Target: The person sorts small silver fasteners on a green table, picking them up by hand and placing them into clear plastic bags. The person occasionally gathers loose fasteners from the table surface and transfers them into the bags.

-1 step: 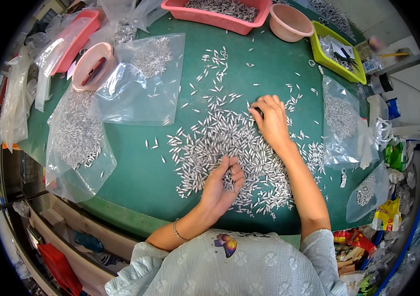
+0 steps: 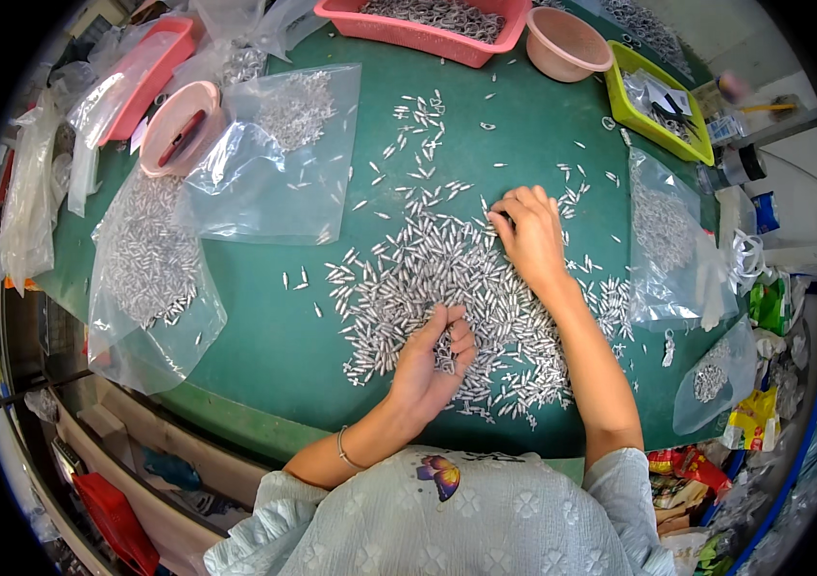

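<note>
A wide heap of small silver metal pieces (image 2: 399, 278), slim and pointed, lies spread over the green table. My left hand (image 2: 428, 370) rests palm up at the near side of the heap, its fingers curled around a small bunch of silver ring-like parts (image 2: 444, 359). At the far right edge of the heap is my right hand (image 2: 528, 230), back upward. Its fingers are bent together down at the pieces; whatever is between the fingertips is hidden.
Clear plastic bags of metal parts lie left (image 2: 149, 259) and right (image 2: 658, 240); another bag (image 2: 274, 192) lies farther back. A pink tray (image 2: 418, 43), a pink bowl (image 2: 567, 58) and a yellow-green basket (image 2: 663, 142) stand at the back. A pink cup (image 2: 154, 144) sits left.
</note>
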Demonstrator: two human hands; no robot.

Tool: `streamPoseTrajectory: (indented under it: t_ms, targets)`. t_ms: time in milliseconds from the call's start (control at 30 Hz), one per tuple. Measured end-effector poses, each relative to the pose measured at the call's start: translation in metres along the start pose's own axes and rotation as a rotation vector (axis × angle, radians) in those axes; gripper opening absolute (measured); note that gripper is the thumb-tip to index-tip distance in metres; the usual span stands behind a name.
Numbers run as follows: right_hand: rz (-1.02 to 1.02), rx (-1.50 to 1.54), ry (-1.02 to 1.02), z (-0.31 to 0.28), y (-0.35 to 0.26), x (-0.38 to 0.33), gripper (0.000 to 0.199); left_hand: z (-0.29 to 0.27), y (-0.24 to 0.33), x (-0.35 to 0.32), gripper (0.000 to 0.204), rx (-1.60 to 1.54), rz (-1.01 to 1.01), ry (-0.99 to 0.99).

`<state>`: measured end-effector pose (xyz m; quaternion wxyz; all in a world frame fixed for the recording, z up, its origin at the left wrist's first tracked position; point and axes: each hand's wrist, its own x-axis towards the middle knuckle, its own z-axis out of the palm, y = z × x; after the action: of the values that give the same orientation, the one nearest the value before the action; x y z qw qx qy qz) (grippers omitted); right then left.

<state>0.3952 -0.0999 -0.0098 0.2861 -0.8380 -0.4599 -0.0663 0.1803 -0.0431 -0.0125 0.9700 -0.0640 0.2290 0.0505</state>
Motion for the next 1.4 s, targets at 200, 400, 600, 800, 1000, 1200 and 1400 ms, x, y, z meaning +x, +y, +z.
streamPoseTrajectory:
  t_ms: [200, 400, 600, 800, 1000, 1200, 1400]
  targets:
    - [0.157, 0.597, -0.386, -0.046, -0.030, -0.019, 0.013, 0.053, -0.004, -0.003, 0.029, 0.175, 0.139, 0.357]
    - [-0.093, 0.242, -0.288, -0.034, -0.032, -0.027, 0.025, 0.029, -0.003, -0.004, 0.022, 0.170, 0.065, 0.272]
    - [-0.027, -0.086, -0.190, -0.051, -0.015, -0.043, 0.011, 0.011, 0.001, -0.005, 0.034, 0.008, -0.057, 0.097]
    - [-0.105, 0.056, -0.211, -0.023, -0.033, -0.039, 0.017, 0.016, -0.001, -0.004, 0.031, 0.020, -0.063, 0.137]
    - [-0.067, -0.048, -0.217, -0.021, -0.039, -0.032, 0.014, 0.024, -0.004, -0.007, 0.025, 0.056, -0.041, 0.230]
    - [-0.102, -0.172, -0.156, -0.011, -0.039, -0.033, 0.014, 0.025, -0.006, -0.008, 0.022, 0.040, -0.061, 0.262]
    - [-0.031, 0.018, -0.141, -0.013, -0.037, -0.029, 0.017, 0.025, -0.006, -0.009, 0.022, 0.035, -0.064, 0.229]
